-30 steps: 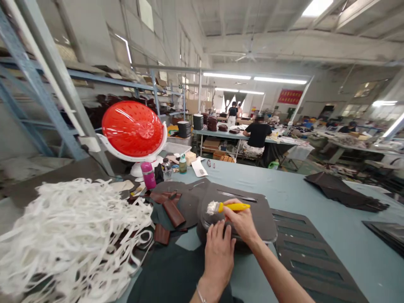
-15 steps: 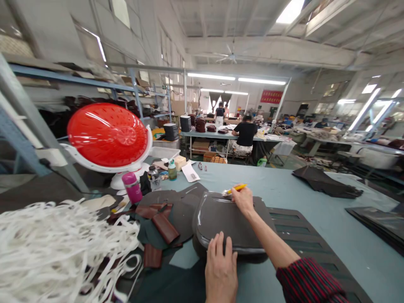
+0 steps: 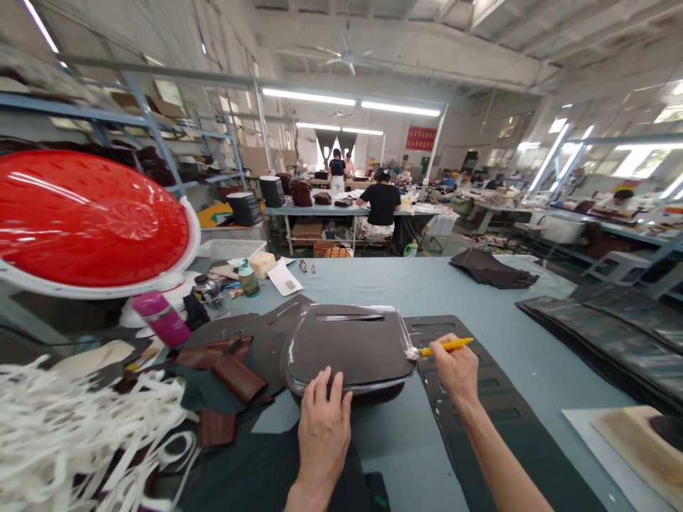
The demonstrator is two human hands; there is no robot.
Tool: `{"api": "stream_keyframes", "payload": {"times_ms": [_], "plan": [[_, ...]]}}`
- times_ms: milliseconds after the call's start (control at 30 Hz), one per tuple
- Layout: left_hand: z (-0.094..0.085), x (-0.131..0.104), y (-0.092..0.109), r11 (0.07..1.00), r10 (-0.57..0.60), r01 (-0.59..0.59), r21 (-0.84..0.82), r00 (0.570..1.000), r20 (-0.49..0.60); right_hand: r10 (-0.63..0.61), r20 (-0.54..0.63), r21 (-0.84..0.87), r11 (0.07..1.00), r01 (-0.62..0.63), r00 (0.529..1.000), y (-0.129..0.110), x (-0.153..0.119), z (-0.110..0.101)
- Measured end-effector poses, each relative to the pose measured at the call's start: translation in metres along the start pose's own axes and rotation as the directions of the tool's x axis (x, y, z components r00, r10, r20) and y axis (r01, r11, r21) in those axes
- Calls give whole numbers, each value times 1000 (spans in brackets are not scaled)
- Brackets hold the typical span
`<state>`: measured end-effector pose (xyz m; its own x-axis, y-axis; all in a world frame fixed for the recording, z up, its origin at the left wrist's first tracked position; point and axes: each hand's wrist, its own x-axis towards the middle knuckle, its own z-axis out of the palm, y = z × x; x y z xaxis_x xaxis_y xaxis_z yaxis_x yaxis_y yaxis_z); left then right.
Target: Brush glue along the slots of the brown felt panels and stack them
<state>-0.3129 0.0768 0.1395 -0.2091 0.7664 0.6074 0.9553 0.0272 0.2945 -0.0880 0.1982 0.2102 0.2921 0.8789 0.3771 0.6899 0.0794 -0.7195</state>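
A dark brown padded panel (image 3: 346, 345) with rounded corners lies on the table, a slit near its far edge and a shiny wet-looking band around its rim. My left hand (image 3: 324, 419) rests on its near edge, fingers stretched out over the top. Off the panel's right side, my right hand (image 3: 457, 366) is closed around a yellow-handled brush (image 3: 447, 347). The brush's whitish bristles touch the panel's right edge near the front corner. Beneath my right forearm lies a dark sheet with rectangular slots (image 3: 442, 398).
White strips (image 3: 96, 434) are heaped at the left, beside brown leather pieces (image 3: 237, 377). A magenta bottle (image 3: 161, 318) and a red fan-shaped cover (image 3: 90, 220) stand behind them. Dark sheets (image 3: 602, 355) are stacked at the right. A seated person (image 3: 381, 206) works at a farther table.
My right hand has carried the brush from the panel's far edge to its right side. The view has turned rightward. My left hand stays on the near edge.
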Motion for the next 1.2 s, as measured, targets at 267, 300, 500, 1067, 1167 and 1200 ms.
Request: {"api": "stream_keyframes", "payload": {"times_ms": [267, 300, 500, 1067, 1167, 1200], "plan": [[-44, 49, -45, 815, -285, 334, -474, 943, 174, -289, 232, 480, 864, 149, 929, -94, -88, 30], [-48, 59, -56, 779, -322, 371, -507, 929, 184, -353, 306, 547, 825, 140, 884, -108, -103, 44], [-41, 78, -89, 886, -254, 367, -283, 895, 366, -373, 400, 592, 803, 75, 837, -97, -127, 67], [-22, 57, -47, 983, -145, 131, 132, 984, 106, -276, 291, 573, 817, 65, 916, -134, -65, 132], [-21, 54, -49, 985, -137, 126, 121, 986, 93, -135, 162, 433, 900, 52, 978, -88, -37, 107], [-21, 53, -49, 985, -132, 121, 119, 987, 94, -75, 69, 352, 935, 46, 995, -71, -25, 92]]}}
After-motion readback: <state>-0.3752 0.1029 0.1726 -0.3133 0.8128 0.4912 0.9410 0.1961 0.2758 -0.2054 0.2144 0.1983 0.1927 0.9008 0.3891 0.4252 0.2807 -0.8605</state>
